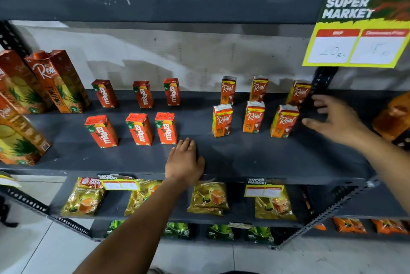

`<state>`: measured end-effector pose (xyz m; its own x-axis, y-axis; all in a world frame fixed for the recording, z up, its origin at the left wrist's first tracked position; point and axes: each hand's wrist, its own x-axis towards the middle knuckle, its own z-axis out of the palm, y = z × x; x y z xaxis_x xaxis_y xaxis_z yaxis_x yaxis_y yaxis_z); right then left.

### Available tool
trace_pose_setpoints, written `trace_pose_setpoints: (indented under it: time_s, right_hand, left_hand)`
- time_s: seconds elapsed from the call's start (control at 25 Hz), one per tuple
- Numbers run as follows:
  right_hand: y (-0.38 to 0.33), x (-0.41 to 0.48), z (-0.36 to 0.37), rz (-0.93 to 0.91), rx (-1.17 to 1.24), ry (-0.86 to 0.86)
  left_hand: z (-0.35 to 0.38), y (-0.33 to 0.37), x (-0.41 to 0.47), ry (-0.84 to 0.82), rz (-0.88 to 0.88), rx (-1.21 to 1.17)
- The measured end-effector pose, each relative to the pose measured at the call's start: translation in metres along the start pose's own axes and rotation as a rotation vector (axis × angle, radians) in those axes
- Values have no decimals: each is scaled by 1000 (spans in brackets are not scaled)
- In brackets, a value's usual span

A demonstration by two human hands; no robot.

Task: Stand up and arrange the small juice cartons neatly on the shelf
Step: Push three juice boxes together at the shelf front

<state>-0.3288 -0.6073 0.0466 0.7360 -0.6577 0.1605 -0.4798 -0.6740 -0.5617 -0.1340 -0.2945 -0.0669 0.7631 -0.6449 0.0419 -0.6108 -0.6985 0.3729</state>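
Small juice cartons stand upright in two groups on the dark grey shelf (244, 158). On the left, several red Maaza cartons (140, 128) form two rows. On the right, several orange Real cartons (253, 116) also stand in two rows. My left hand (184, 161) rests flat on the shelf's front part, fingers together, just right of the nearest Maaza carton (166, 127), holding nothing. My right hand (335, 119) hovers with fingers spread, right of the front Real carton (284, 120), not touching it.
Tall Real pineapple cartons (57, 80) crowd the shelf's left end. A yellow Super Market price sign (359, 29) hangs from the upper shelf at right, beside a perforated upright post (320, 85). Tea packets (84, 198) fill the shelf below. Orange and green bottles stand above.
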Motion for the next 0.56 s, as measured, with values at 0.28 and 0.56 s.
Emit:
trace_pose_setpoints:
  time_s: [0.28,0.56]
  right_hand:
    - [33,11,37,172,315,-216]
    - [29,37,77,184,309,-228]
  left_hand:
    - [-4,28,58,-52,-119,-517]
    - [-7,51,112,-254,3,-671]
